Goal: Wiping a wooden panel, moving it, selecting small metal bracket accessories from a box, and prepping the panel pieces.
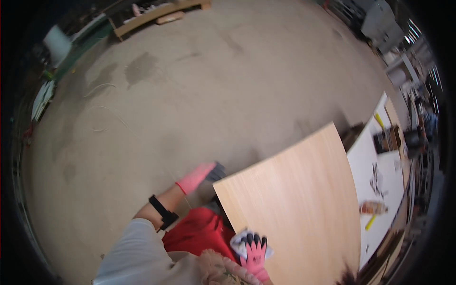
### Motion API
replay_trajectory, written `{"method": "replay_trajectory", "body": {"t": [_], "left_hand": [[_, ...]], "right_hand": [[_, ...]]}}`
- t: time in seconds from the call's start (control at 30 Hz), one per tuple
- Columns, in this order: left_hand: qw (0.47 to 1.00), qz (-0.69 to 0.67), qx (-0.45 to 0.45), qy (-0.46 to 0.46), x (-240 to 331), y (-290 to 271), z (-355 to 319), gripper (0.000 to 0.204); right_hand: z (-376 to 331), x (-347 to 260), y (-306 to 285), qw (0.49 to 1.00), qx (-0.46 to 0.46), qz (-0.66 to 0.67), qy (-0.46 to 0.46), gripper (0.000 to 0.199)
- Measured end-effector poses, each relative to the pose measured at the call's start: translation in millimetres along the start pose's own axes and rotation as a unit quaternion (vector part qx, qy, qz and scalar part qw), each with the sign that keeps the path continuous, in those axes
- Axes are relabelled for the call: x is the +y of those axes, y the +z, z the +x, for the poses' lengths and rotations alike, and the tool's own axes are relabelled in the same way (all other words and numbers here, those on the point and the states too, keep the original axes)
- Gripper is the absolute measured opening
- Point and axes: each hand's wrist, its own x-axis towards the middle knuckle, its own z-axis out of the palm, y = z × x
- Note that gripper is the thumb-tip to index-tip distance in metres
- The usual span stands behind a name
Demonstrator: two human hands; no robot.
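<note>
- board [289, 190], pale wood, lies flat in front of the person, its left corner jutting out over the floor [204, 90].
- right hand [255, 252], in a pink glove with dark fingertips, is on the board near its lower left edge; its grip is clamped on a white cloth [239, 243], bunched under the fingers against the wood.
- left hand [202, 176], gloved alike, is just beside the board's left corner, above the floor; it is blurred, so i cannot tell if its grip is apart or together, or if it touches the corner.
- black band [162, 212] is around the left forearm.
- red garment [202, 231] shows between the left arm and the board.
- white counter [357, 164] is right of the board; it carries a bottle [374, 207] and a dark box [387, 140].
</note>
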Motion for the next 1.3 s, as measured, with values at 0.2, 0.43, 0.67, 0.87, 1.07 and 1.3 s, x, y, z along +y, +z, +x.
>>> {"method": "replay_trajectory", "body": {"t": [0.2, 0.43, 0.67, 0.87, 1.07, 1.3], "left_hand": [[0.979, -0.061, 0.114, -0.158, 26, 12, -19, 0.048], [0.994, 0.006, 0.091, -0.067, 12, 29, -37, 0.050], [0.948, 0.281, 0.142, 0.038, 14, 47, -23, 0.048], [0.933, 0.335, 0.133, 0.007, 29, 73, -16, 0.046], [0.956, 0.273, 0.099, -0.031, 30, 66, -12, 0.045], [0.985, -0.033, -0.017, -0.167, 42, 68, -12, 0.059]], "right_hand": [[118, -28, -2, 0.993, 0.120, 0.012, 0.000, 0.059], [158, -41, 3, 0.988, 0.155, 0.018, -0.001, 0.053], [-110, 39, 52, 0.777, 0.403, -0.067, 0.479, 0.057], [-401, 96, 144, 0.406, 0.307, 0.004, 0.861, 0.059], [-296, 128, 98, 0.513, 0.362, -0.073, 0.775, 0.048], [98, 6, 13, 0.890, 0.280, 0.011, 0.359, 0.058]]}}
